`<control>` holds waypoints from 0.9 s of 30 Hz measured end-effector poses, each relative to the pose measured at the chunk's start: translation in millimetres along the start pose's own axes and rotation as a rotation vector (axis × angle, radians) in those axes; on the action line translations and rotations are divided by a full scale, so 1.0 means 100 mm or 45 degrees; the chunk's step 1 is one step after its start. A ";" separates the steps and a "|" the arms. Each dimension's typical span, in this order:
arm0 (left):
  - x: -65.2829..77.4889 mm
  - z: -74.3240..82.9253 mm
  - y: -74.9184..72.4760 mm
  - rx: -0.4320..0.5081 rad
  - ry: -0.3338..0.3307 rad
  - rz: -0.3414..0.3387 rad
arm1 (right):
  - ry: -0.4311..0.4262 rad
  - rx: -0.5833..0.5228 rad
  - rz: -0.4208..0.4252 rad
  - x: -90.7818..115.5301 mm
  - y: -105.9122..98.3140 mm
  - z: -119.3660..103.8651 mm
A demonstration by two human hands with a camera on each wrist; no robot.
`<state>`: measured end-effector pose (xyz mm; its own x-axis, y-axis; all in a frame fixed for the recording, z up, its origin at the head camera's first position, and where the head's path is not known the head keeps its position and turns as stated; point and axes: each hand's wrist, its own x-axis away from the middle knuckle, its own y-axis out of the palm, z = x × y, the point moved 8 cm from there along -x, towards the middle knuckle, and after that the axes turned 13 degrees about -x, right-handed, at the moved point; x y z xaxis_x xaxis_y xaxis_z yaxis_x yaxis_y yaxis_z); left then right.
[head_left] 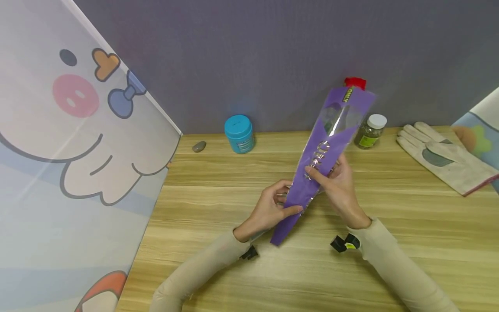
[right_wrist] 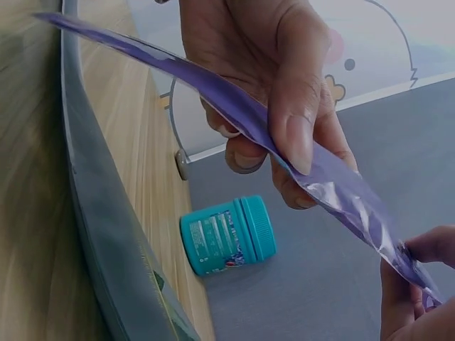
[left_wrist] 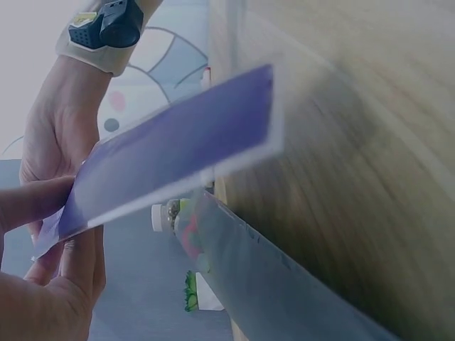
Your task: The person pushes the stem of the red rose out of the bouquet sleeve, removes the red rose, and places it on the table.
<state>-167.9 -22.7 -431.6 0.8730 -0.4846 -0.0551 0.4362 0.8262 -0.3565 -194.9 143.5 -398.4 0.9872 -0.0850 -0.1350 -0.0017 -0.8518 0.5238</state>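
A long, tapered purple flower sleeve (head_left: 312, 173) with a clear window and shiny lettering slants above the table, wide end up and away. My left hand (head_left: 270, 208) pinches its lower part, thumb on the front and fingers behind. Higher up, my right hand (head_left: 339, 186) grips the same sleeve, its thumb across the lettering. In the left wrist view the sleeve's purple narrow end (left_wrist: 178, 135) juts out over the wood. Seen nearly edge-on in the right wrist view, the purple sleeve (right_wrist: 227, 103) passes between left thumb and fingers. Something red (head_left: 355, 82) shows past the wide end.
Along the back wall stand a blue lidded tub (head_left: 239, 134) and a jar with a white cap (head_left: 370, 132), partly behind the sleeve. A grey stone (head_left: 199, 147) lies at the back left. Work gloves (head_left: 444, 156) lie at the right on the wooden table (head_left: 218, 208).
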 end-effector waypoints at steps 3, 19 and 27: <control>0.01 0.00 -0.03 -0.023 0.003 0.029 | -0.009 0.083 -0.028 0.00 0.02 0.01; 0.02 0.00 -0.09 -0.045 0.037 0.084 | -0.016 0.209 -0.067 0.12 0.07 0.14; 0.02 0.00 -0.11 -0.041 0.036 0.096 | -0.017 0.225 -0.074 0.16 0.09 0.15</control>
<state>-171.0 -32.5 -427.8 0.8964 -0.4295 -0.1095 0.3615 0.8514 -0.3800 -181.3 126.7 -408.6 0.9842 -0.0387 -0.1728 0.0264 -0.9329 0.3592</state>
